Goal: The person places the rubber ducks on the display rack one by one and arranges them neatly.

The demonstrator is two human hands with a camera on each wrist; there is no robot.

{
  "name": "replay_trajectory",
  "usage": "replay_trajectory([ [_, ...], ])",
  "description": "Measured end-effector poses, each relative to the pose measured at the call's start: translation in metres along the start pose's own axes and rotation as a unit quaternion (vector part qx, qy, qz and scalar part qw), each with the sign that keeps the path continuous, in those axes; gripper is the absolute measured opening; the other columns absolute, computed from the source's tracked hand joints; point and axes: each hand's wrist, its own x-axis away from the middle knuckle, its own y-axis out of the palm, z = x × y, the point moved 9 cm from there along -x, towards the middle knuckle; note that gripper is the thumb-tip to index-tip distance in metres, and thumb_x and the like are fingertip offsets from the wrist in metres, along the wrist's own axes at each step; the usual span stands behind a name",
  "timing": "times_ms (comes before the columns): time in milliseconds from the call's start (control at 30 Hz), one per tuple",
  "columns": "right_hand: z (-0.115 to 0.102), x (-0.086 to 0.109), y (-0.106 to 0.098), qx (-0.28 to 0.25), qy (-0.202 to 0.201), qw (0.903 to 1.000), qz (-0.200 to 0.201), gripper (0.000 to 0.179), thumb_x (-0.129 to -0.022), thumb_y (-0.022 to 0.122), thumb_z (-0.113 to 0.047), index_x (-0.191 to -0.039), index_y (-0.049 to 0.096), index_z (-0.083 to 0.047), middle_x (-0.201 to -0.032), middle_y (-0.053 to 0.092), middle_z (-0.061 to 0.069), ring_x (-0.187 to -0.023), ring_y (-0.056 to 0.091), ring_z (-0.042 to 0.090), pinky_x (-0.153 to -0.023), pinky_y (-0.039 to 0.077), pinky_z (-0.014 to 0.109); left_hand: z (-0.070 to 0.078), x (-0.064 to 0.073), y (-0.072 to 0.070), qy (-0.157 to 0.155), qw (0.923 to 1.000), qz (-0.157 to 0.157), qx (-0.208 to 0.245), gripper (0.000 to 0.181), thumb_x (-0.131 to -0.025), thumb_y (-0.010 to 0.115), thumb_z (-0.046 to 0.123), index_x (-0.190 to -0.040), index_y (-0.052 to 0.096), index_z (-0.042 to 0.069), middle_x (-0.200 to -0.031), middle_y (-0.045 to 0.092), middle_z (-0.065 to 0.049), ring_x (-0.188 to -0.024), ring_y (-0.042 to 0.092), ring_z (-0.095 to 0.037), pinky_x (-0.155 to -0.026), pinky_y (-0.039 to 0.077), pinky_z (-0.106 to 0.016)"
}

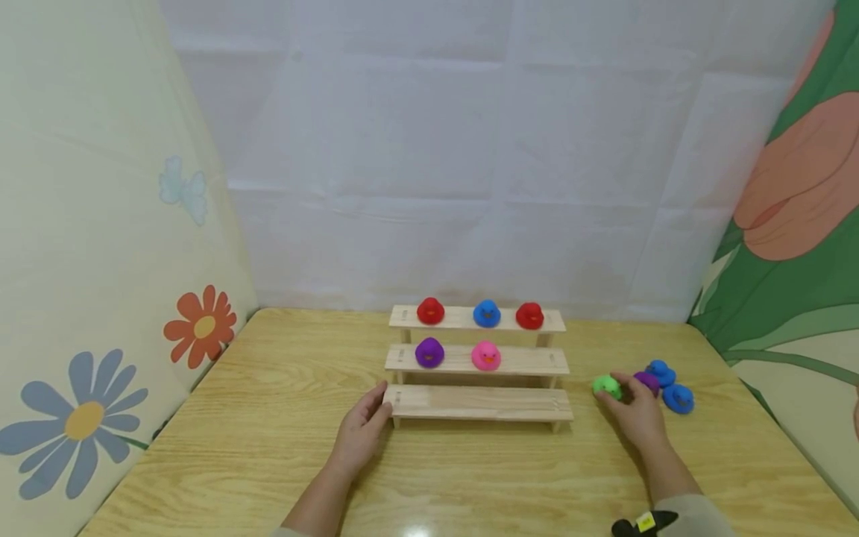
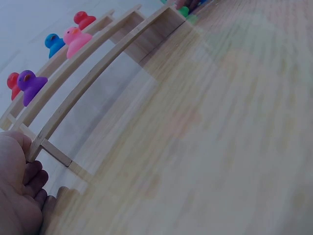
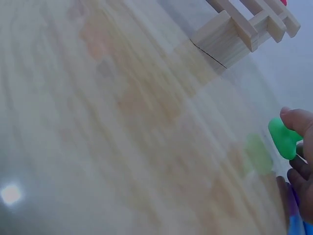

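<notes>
A three-tier wooden shelf [image 1: 479,403] stands on the table. My left hand [image 1: 362,432] grips the left end of its lowest tier; in the left wrist view the thumb lies near the board and the fingers curl beneath. My right hand [image 1: 637,415] pinches a green rubber duck [image 1: 606,386] between thumb and fingers, right of the shelf. The duck [image 3: 282,138] also shows in the right wrist view, slightly above the table. On the top tier sit a red duck [image 1: 430,311], a blue duck [image 1: 487,314] and another red duck [image 1: 530,316]. The middle tier bears a purple duck [image 1: 429,353] and a pink duck [image 1: 486,356].
Behind the right hand are a partly hidden purple duck [image 1: 647,383], a blue duck [image 1: 661,373] and a second blue duck [image 1: 679,399]. A white cloth [image 1: 470,186] hangs behind the wood-grain table [image 1: 470,485]. Flower-patterned cloths flank both sides.
</notes>
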Motion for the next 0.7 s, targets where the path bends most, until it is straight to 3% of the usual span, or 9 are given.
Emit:
replay_trajectory([
  [133,-0.004,0.002,0.000,-0.012,0.000,0.9999,-0.001,0.060,-0.096,0.063,-0.029,-0.143,0.042,0.002,-0.141,0.047,0.031,-0.125,0.050,0.046,-0.107,0.044,0.054,0.000,0.000,0.000,0.001,1.0000,0.000,0.001,0.050,-0.102,0.050,0.012,-0.146,0.037,-0.007,-0.151,0.040,-0.026,-0.142,0.038,-0.037,-0.117,0.031,-0.046],
  [400,-0.015,0.005,0.002,-0.069,0.020,0.9972,-0.021,0.062,-0.097,0.062,-0.027,-0.147,0.037,-0.001,-0.151,0.037,0.029,-0.136,0.041,0.047,-0.112,0.042,0.053,0.000,0.001,0.000,0.001,1.0000,-0.004,0.000,0.050,-0.102,0.049,0.012,-0.147,0.036,-0.007,-0.151,0.039,-0.025,-0.142,0.037,-0.037,-0.118,0.031,-0.046],
  [700,-0.038,0.006,-0.002,-0.080,-0.018,0.9965,-0.012,0.056,-0.097,0.061,-0.020,-0.144,0.040,0.002,-0.149,0.041,0.025,-0.138,0.040,0.041,-0.111,0.043,0.052,-0.001,0.001,0.000,0.000,1.0000,-0.003,-0.004,0.050,-0.102,0.049,0.014,-0.147,0.037,-0.006,-0.151,0.039,-0.025,-0.142,0.036,-0.037,-0.118,0.031,-0.047],
])
